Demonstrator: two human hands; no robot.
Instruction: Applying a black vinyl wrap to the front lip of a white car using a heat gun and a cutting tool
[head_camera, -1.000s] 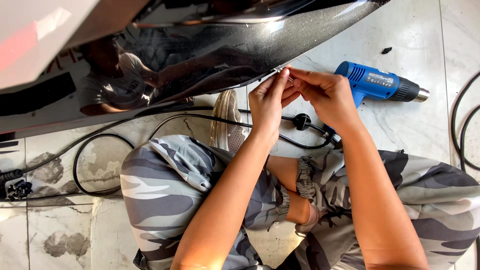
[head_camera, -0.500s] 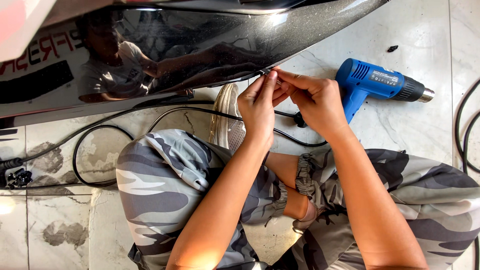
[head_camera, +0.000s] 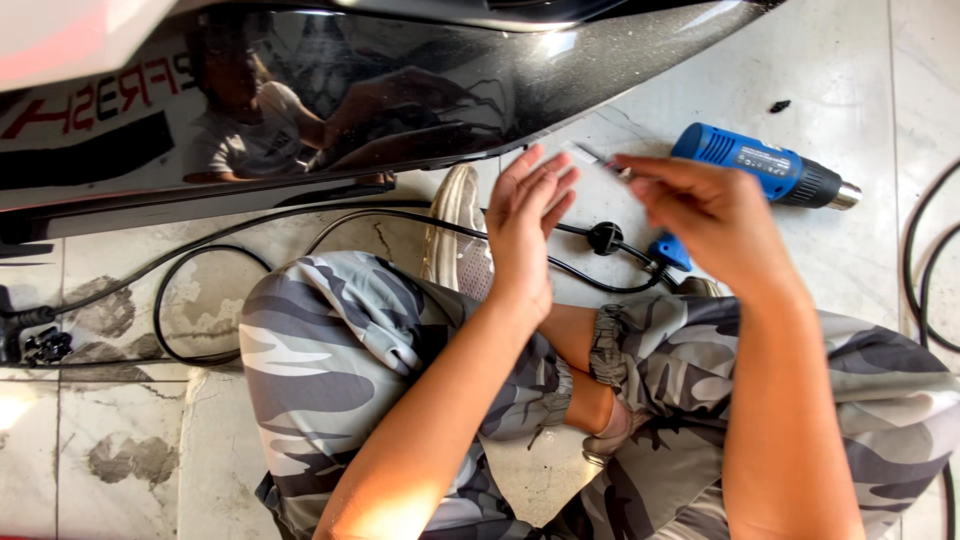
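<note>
My left hand (head_camera: 528, 218) is raised with its fingers spread, holding nothing, just below the edge of a glossy black body panel (head_camera: 420, 90). My right hand (head_camera: 708, 215) is blurred and pinches a small thin strip (head_camera: 592, 156) between its fingertips, a short way off the panel's edge. Behind my right hand a blue heat gun (head_camera: 762, 172) lies on the tiled floor (head_camera: 130, 440). My knees in camouflage trousers (head_camera: 340, 350) fill the lower part of the view.
A black cable (head_camera: 200, 300) loops across the floor from a plug at the left to the heat gun. More black cable (head_camera: 925, 270) curves at the right edge. A light shoe (head_camera: 455, 235) shows between my knees.
Both hands have come away from the panel's edge and drawn apart. My left hand has opened. My right hand has moved right with the thin strip.
</note>
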